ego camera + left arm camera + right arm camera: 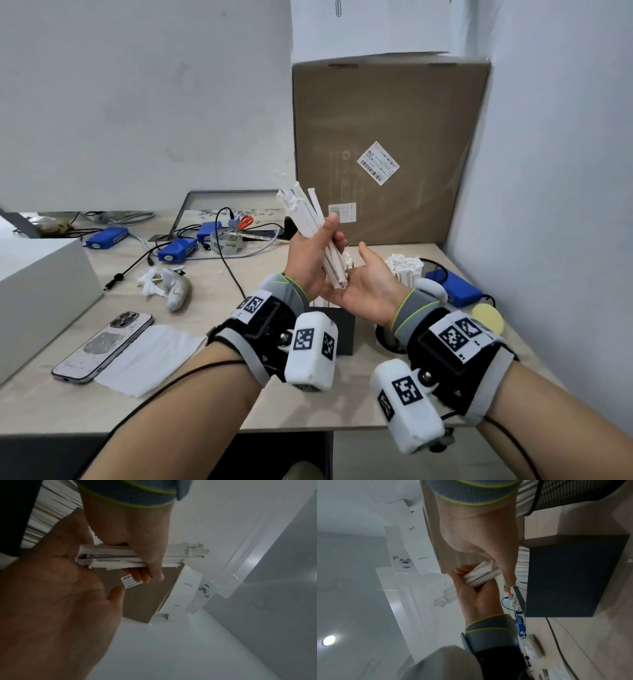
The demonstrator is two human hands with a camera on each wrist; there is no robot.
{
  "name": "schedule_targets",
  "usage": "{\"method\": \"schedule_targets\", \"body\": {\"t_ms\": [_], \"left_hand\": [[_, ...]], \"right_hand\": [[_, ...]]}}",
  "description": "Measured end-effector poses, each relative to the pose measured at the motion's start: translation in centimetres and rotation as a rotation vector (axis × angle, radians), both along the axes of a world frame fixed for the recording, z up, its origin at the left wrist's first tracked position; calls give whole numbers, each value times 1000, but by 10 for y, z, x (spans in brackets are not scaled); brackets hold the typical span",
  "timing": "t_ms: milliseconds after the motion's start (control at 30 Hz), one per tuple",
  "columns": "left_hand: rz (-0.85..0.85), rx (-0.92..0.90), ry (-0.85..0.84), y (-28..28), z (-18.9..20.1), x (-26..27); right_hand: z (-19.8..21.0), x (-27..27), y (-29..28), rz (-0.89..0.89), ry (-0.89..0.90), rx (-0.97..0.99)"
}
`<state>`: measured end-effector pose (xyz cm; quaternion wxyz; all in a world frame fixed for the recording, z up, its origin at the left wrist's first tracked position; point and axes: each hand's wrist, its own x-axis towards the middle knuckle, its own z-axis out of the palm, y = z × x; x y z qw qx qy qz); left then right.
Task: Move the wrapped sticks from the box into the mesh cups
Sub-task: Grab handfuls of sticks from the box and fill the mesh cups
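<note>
Bundle of wrapped sticks (310, 222) is held upright above the table (51, 404), well over the dark box (342, 325). Left hand (313, 253) is curled round the bundle's middle. Right hand (368, 286) lies flat, palm up, fingers relaxed, with the lower stick ends butting against it.

Judgement: the step is squaring the bundle. Keep the left grip just loose enough for the ends to level on the right palm, then tighten before carrying to a cup.

Counts: one bundle in hand, exact stick number unreadable, roughly six to ten. One mesh cup (409, 274) already packed with sticks behind the right hand; a second dark rim (385, 339) shows under the right wrist. More sticks stand in the box.
</note>
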<state>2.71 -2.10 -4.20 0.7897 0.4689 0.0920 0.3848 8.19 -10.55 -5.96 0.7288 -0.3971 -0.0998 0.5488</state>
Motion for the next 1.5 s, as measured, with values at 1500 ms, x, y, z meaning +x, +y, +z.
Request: {"method": "schedule_targets", "body": {"t_ms": [1500], "left_hand": [[-230,590,279,-38,14,1]], "right_hand": [[71,17,-53,120,-1631,-250]]}}
